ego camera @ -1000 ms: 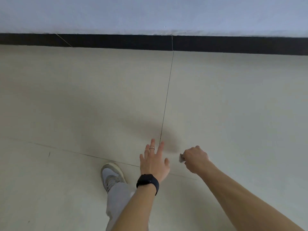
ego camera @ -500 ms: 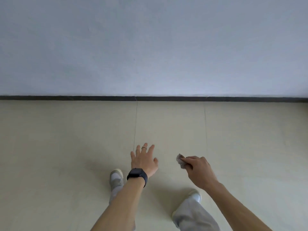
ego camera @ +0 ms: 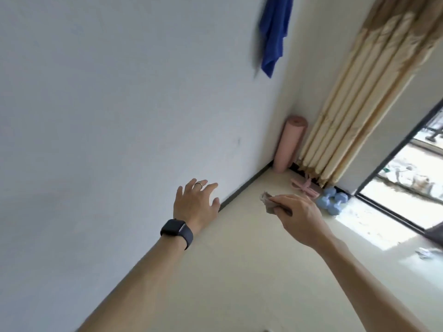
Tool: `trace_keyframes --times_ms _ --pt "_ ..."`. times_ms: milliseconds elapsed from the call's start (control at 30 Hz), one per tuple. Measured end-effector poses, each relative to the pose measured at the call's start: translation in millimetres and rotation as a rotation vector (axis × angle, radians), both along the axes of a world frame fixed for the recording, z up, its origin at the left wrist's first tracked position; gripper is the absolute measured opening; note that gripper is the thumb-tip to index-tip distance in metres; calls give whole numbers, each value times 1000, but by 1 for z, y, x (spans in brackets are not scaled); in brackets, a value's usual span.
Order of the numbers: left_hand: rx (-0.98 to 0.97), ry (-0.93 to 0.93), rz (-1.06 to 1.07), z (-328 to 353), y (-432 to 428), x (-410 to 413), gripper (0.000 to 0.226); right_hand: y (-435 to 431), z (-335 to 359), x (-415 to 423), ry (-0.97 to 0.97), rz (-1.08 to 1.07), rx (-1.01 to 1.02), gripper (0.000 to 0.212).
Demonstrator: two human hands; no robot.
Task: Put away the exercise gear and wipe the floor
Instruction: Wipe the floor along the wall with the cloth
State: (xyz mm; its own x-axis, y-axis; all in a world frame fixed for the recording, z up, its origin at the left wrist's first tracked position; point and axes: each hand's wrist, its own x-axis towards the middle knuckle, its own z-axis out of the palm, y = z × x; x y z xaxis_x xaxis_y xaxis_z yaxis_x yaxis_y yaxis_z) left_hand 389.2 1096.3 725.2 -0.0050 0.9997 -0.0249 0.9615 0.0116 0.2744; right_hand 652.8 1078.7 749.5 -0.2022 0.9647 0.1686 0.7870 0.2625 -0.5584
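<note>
Most of the view is filled by a pale grey wall (ego camera: 96, 92), and the whole scene is seen strongly tilted. Below it a cream floor (ego camera: 239, 271) is seen, and the two are divided by a thin dark skirting strip (ego camera: 244, 185). On the right a beige curtain (ego camera: 359, 92) is hung in folds down to the floor. Beside it a dark-framed glass door (ego camera: 407, 178) is seen, and bright light is thrown on the floor in front of it. A blue towel (ego camera: 273, 32) is hung high on the wall and is a little blurred. A rolled pink mat (ego camera: 290, 144) is stood upright in the corner, just beside the curtain. The left hand (ego camera: 195, 204) is stretched forward in front of the wall with the fingers spread and relaxed, and nothing is held in it. The right hand (ego camera: 299, 216) is raised over the floor, and a small crumpled greyish cloth (ego camera: 268, 203) is pinched between its thumb and fingers. Two light blue dumbbells (ego camera: 332, 201) are laid close together on the floor near the foot of the curtain. A pink band-like thing (ego camera: 304, 186) is laid between them and the mat, but what it is cannot be told. A black watch (ego camera: 177, 232) is worn on the left wrist, and a thin ring (ego camera: 199, 185) on one finger of the same hand
</note>
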Motion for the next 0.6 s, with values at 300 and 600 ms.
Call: trace_keyframes --times_ms 300,600 --pt "388 -110 -534 145 22 178 46 -133 104 151 -47 -528 278 29" --pt "437 -123 -918 194 -27 429 39 -236 148 321 -98 -869 381 28"
